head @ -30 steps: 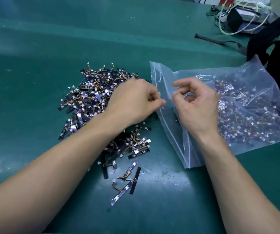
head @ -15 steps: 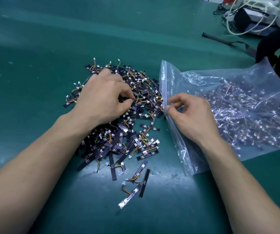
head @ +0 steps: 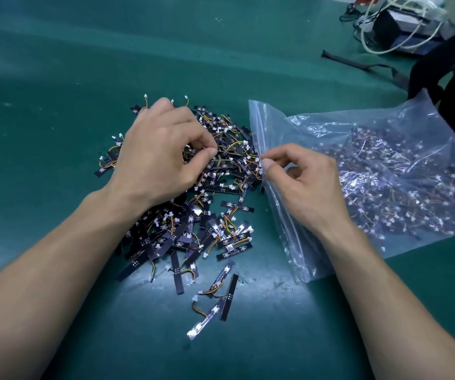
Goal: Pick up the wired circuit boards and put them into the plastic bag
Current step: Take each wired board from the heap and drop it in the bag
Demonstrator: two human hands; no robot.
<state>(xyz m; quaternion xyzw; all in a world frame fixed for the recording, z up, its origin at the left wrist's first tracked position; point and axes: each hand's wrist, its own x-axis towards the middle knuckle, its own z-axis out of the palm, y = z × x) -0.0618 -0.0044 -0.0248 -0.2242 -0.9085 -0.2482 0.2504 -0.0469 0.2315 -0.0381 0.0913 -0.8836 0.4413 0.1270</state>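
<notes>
Grab step: boards (head: 220, 215) being picked from the pile under left hand (head: 160, 157).
Left hand curled, boards pinched; bag (head: 385, 174) edge pinched by right hand (head: 305, 185). Next, likely: edge lifted, handful carried across.

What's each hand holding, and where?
Right hand pinches the plastic bag at its open zip edge; left hand seems to pinch wired circuit boards, grip point hidden.

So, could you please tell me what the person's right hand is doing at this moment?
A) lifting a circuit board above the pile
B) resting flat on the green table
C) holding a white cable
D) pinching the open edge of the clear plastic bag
D: the right hand has its thumb and forefinger pinched on the zip edge of the clear plastic bag, right beside the pile of wired circuit boards.
</notes>
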